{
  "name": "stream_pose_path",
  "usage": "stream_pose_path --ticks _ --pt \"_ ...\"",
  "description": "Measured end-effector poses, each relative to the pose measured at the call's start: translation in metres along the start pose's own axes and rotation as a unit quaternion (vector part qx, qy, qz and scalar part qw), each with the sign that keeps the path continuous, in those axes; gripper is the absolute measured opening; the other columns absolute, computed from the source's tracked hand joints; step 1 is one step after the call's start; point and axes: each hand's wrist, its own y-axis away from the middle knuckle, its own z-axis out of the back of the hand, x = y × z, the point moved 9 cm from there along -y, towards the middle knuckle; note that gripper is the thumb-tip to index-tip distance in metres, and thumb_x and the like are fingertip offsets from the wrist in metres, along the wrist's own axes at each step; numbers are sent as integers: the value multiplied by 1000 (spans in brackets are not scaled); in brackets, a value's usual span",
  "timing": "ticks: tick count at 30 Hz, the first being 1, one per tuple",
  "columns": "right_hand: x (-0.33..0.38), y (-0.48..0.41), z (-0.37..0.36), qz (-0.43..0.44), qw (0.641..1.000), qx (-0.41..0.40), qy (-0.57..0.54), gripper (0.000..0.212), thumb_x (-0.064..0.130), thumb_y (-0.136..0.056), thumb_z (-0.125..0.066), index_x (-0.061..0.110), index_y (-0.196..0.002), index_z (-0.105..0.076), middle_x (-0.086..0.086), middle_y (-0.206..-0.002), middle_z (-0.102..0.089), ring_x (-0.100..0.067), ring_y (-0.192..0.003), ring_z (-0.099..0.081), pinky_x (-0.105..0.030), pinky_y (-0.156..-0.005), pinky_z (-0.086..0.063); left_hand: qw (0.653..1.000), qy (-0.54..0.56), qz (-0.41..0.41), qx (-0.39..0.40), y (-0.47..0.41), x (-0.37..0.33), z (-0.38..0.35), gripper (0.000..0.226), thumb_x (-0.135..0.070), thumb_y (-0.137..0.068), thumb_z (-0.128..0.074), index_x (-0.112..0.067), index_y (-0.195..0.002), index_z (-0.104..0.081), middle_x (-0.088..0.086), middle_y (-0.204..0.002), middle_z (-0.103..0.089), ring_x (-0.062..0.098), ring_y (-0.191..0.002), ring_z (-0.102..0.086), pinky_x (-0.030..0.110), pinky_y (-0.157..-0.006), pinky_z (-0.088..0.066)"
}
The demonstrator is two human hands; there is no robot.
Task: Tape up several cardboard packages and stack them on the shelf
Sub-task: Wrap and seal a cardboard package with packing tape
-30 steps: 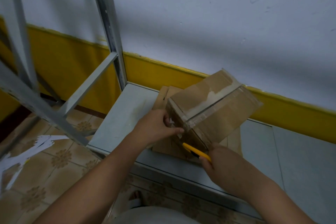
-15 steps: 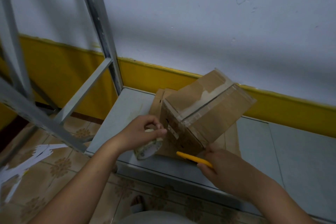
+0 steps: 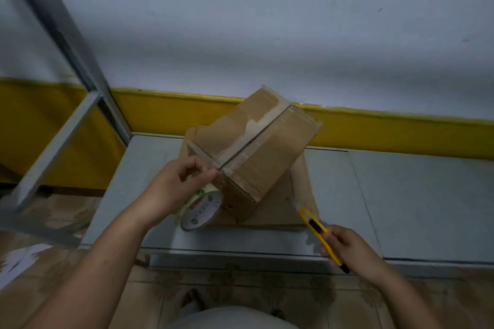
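Taping is your step now. Box (image 3: 267, 152) sits on flat cardboard (image 3: 278, 211) on the shelf (image 3: 401, 195). Your left hand (image 3: 171, 189) pinches tape (image 3: 203, 211) at its near corner. Your right hand (image 3: 352, 251) has fingers wrapped round the knife (image 3: 318, 232), off to the side. Next, I think: press tape flat, then cut.

The grey metal shelf board (image 3: 401, 208) sits low above the tiled floor (image 3: 240, 286), with its rear edge against the wall (image 3: 267, 35). A seam splits it into 2 panels. 1 flattened cardboard sheet (image 3: 280, 209) lies directly on the left panel, reaching close to the front edge.
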Motion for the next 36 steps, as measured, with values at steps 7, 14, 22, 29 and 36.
stream_pose_path --ticks 7,14,22,29,36 --pt "-93 -52 69 -129 954 -270 -24 40 12 -105 -53 1 -67 -53 -20 -60 -47 -28 -59 -48 -36 -59 -30 999 4 24 26 2 -2 -22 18 -42 -97 -70 -26 -93 -77 3 -94 -79 20 -90 -77 38 -78 -55" --pt "-128 -78 67 -170 936 -307 -36 26 15 -100 -66 -4 -117 -70 -26 -108 -73 -41 -101 -67 -33 -75 -43 995 14 2 95 7 -32 -51 27 -32 -93 -71 -6 -98 -65 10 -100 -75 24 -101 -74 42 -90 -55" --pt "-134 -79 62 -141 938 -316 -3 27 13 -96 -72 -6 -116 -71 -29 -109 -72 -44 -104 -67 -41 -84 -48 993 -8 -21 112 11 -46 -59 7 -22 -98 -71 -19 -97 -64 8 -103 -73 26 -105 -71 43 -93 -55" --pt "-143 -81 63 -146 937 -316 -19 30 13 -98 -67 -2 -124 -68 -26 -117 -70 -43 -108 -65 -43 -89 -50 995 -14 -24 100 11 -48 -61 15 -37 -92 -71 -25 -98 -65 8 -105 -72 26 -103 -70 47 -92 -55" --pt "-109 -76 62 -96 937 -333 -47 14 16 -101 -64 5 -106 -71 -20 -100 -72 -38 -89 -65 -36 -73 -49 994 -32 -14 101 16 -34 -55 16 -38 -93 -70 -24 -100 -65 9 -105 -71 24 -103 -70 51 -94 -53"
